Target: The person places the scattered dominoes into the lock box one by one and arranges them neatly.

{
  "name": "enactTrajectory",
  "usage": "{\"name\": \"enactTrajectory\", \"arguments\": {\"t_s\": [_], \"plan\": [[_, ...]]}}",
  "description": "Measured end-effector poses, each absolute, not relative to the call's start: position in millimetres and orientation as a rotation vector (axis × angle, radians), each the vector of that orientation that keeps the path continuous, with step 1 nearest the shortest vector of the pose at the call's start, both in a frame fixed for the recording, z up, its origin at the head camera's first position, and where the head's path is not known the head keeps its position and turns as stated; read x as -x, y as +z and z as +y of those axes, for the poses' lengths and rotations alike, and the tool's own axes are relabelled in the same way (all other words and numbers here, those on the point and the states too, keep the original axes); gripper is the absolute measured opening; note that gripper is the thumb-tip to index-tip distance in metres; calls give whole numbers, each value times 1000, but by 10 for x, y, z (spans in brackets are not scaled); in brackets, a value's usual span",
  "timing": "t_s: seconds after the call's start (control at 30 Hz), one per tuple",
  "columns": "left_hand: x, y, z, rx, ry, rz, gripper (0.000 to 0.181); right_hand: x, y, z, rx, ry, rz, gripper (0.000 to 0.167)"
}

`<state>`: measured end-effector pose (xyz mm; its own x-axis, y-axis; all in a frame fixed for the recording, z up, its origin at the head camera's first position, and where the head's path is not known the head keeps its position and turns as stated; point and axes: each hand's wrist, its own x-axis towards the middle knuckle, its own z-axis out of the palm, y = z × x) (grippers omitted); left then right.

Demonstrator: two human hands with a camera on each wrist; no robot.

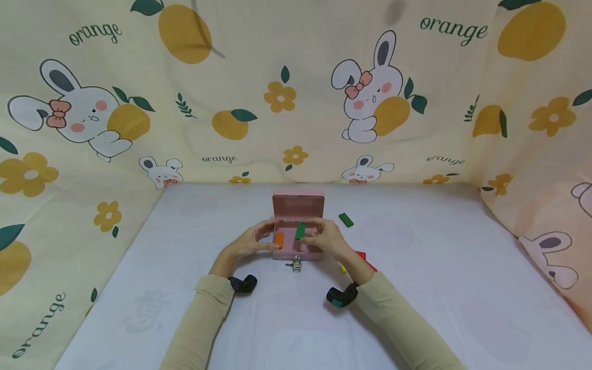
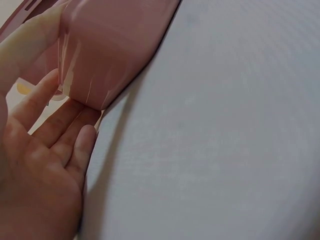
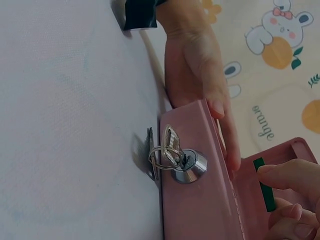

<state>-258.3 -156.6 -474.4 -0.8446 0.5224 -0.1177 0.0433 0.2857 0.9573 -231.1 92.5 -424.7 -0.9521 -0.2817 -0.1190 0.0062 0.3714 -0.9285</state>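
Observation:
A pink metal cash box (image 1: 284, 256) stands with its lid (image 1: 298, 205) raised. Its left side is held by my left hand (image 1: 252, 240), thumb at the front corner and fingers towards the back. My right hand (image 1: 327, 238) pinches a green block (image 1: 300, 230) over the inside of the box; the right wrist view shows the block (image 3: 265, 186) upright between thumb and fingers. An orange block (image 1: 279, 240) is inside the box at the left. On the front, a round lock (image 3: 192, 167) has a key in it, with more keys (image 3: 152, 155) on a ring.
Another green block (image 1: 346, 220) lies on the white tabletop (image 1: 416, 246) right of the box. Red blocks (image 1: 361, 254) and a yellow block (image 1: 343, 269) are partly hidden by the right forearm. A printed cloth (image 1: 296, 51) hangs behind the table.

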Motion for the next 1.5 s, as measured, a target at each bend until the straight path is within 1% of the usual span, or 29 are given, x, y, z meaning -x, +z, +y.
{"name": "enactTrajectory", "arguments": {"t_s": [0.23,0.5,1.07,1.3,1.5], "plan": [[2574,-4724,-1567,-524,1576,2151,77,2346,-4270,866,257,-1578,2399,51],[2572,-4721,-1556,-463,1558,2161,76,2368,-4293,824,265,-1553,2412,51],[2583,-4729,-1566,-546,1558,2169,76,2478,-4341,704,477,-1345,2515,46],[2578,-4717,-1571,-518,1574,2162,75,2496,-4314,611,468,-1241,2545,45],[2574,-4726,-1576,-560,1559,2174,78,2509,-4359,572,421,-1155,2595,45]]}}
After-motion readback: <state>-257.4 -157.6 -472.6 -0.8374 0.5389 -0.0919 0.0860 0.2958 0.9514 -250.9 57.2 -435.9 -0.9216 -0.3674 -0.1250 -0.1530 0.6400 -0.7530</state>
